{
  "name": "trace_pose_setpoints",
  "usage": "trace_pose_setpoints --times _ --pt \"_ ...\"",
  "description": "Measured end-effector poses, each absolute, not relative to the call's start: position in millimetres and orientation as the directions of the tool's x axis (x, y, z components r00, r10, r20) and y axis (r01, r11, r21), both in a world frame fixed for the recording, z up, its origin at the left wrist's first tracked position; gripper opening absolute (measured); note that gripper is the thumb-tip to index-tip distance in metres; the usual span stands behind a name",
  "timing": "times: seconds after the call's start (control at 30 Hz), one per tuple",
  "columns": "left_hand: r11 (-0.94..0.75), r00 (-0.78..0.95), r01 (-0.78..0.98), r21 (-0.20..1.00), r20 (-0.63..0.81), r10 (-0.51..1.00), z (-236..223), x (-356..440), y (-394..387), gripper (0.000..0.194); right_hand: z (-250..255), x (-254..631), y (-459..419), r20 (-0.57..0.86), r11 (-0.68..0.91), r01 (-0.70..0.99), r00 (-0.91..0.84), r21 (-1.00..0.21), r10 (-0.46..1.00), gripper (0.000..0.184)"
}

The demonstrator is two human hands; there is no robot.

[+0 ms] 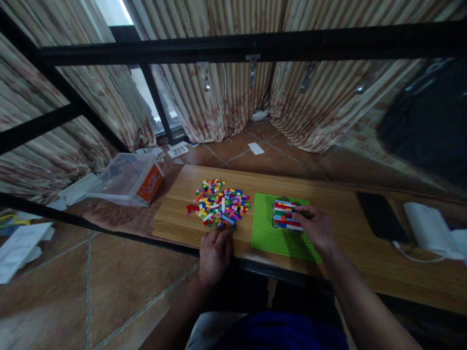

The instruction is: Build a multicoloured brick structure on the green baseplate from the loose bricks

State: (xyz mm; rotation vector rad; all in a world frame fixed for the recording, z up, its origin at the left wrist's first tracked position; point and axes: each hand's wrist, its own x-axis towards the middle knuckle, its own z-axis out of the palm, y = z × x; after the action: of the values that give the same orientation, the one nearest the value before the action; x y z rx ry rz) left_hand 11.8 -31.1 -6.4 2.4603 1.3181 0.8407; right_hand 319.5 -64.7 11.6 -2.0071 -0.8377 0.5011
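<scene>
In the head view, a small boxy build of multicoloured plastic bricks [282, 214] can be seen sitting on a flat, studded green plastic baseplate [262, 231], on a long wood-grain counter [346, 209]. Progress-wise, rows of bricks look already put together there, but a big loose pile of small multicoloured plastic bricks [222, 204] is left unused just left of the baseplate, so partway seems a fair guess. How complete the build is can't really be judged.

As for pose, the right hand [316, 226] is reached in from the right, forearm angled forward and inward, fingers bent down at the build's right side. Its grip looks nearly pinched together; whether a brick is held or the build is just touched can't be made out. The left hand [214, 253] is rested at the counter's near edge, just below the pile, fingers curled under; anything inside that grip is hidden.
</scene>
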Motion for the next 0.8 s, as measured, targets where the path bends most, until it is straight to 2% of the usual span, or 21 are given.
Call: trace_pose_setpoints --times 0.03,0.1,0.13,0.2,0.3,0.37,0.57,0.8 --pt "-0.567 0.429 0.687 0.454 0.376 0.821 -5.6 12.0 -31.6 0.019 15.1 315.7 -66.0 0.035 -0.384 0.438 0.695 -0.813 0.718 0.029" --pt "-0.559 0.423 0.687 0.465 0.370 0.827 -4.1 12.6 -32.3 0.019 23.5 301.3 -68.3 0.252 -0.324 0.612 0.668 -0.722 0.700 0.025" --pt "-0.556 0.422 0.687 0.468 0.365 0.830 -3.6 12.8 -32.6 0.019 27.6 290.8 -69.0 0.365 -0.261 0.685 0.625 -0.680 0.690 0.023" --pt "-0.551 0.423 0.687 0.474 0.355 0.834 -3.2 13.0 -33.0 0.019 33.4 265.3 -68.5 0.471 -0.102 0.749 0.510 -0.655 0.720 0.022" --pt "-0.546 0.426 0.686 0.482 0.342 0.838 -4.2 12.6 -33.2 0.020 31.1 226.1 -60.7 0.405 0.078 0.774 0.240 -0.628 0.882 0.019" --pt "-0.543 0.427 0.686 0.485 0.335 0.840 -4.8 12.3 -33.3 0.020 23.2 206.6 -51.6 0.358 0.104 0.779 0.161 -0.618 0.920 0.020" --pt "-0.545 0.436 0.680 0.490 0.328 0.838 -3.1 11.9 -33.9 0.020 3.8 185.8 -25.9 0.281 0.046 0.847 0.124 -0.530 0.952 0.021" --pt "-0.543 0.436 0.681 0.492 0.323 0.840 -5.3 11.4 -34.1 0.021 3.6 184.6 -22.9 0.313 0.059 0.884 0.102 -0.464 0.944 0.021"
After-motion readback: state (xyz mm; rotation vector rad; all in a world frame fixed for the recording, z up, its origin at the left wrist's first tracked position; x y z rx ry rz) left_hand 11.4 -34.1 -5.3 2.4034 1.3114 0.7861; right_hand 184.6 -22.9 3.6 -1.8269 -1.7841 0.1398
